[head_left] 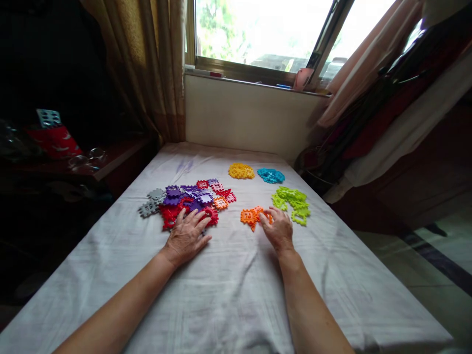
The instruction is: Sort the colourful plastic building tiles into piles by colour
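My left hand point(188, 236) lies spread over the near edge of a mixed pile, its fingertips on red interlocking plastic tiles point(169, 216). Purple tiles point(172, 191) and grey tiles point(148, 208) make up the rest of that heap, with a lone orange tile point(221, 203) at its right side. My right hand point(279, 228) curves over a small orange group point(248, 216). Its thumb and fingers close around an orange tile there, partly hidden by the hand. Just beyond this hand sits a lime green group point(295, 195).
Farther back on the white cloth point(221, 295) are a yellow pile point(241, 171) and a blue pile point(271, 175). A dark side table with glasses point(88, 158) and a red container point(55, 141) stands left. Clothes point(401, 132) hang along the right side.
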{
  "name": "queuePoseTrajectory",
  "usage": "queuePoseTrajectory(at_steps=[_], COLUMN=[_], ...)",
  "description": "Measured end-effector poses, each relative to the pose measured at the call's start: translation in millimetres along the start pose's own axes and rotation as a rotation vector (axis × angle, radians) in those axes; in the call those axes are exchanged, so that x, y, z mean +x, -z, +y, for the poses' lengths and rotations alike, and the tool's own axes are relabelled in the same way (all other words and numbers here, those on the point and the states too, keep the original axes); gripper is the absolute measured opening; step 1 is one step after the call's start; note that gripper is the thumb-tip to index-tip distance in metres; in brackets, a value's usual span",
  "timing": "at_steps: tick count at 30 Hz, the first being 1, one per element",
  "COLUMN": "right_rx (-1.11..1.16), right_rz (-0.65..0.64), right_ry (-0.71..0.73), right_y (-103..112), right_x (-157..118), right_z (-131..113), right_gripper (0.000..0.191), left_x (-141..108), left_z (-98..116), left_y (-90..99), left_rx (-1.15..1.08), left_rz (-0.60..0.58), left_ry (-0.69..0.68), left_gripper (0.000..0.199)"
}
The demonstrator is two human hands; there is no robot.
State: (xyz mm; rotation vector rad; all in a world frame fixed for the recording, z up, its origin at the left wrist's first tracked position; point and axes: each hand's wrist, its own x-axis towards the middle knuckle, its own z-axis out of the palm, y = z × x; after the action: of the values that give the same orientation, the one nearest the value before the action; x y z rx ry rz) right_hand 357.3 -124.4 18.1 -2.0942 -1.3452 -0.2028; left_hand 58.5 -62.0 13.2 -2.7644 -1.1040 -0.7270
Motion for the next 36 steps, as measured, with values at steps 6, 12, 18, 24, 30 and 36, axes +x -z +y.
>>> queuePoseTrajectory(at_steps=[6, 12, 18, 24, 30, 36], right_rx=[0.009, -0.114, -0.145, 0.105, 0.262, 0.215], right_rz=[-0.179, -0.406, -0.394, -0.159, 0.053, -0.043], right_ry=[0.259, 0.381, 0.424, 0.241, -0.231, -0.315], right_y=[-4.7, -31.0, -44.4, -22.4, -9.3, -11.9], right_x=[11.4, 28.7, 31.8, 30.7, 37.9, 37.4], right_z=[-52.3, -107.4, -110.7, -74.4, -5.3, 12.2], right_gripper=[0.022, 0.029, 0.018, 0.028, 0.039, 0.030], left_x=[-24.2, -27.6, -22.7, -20.4, -22.0, -23.1], left_z=[-18.7, -23.6, -23.0, -23.3, -28.6, -37.2], left_y=[17.2, 22.6, 30.1, 31.4, 29.9, 29.1], left_rx=[0.012, -0.034, -0.090, -0.151, -0.172, -0.160], left_rz=[0.094, 0.145, 0.137, 0.126, 0.183, 0.223], left_ry=[-0.025, 0.086, 0.126, 0.132, 0.140, 0.150], left_gripper=[0.030, 0.014, 0.013, 0.023, 0.027, 0.027])
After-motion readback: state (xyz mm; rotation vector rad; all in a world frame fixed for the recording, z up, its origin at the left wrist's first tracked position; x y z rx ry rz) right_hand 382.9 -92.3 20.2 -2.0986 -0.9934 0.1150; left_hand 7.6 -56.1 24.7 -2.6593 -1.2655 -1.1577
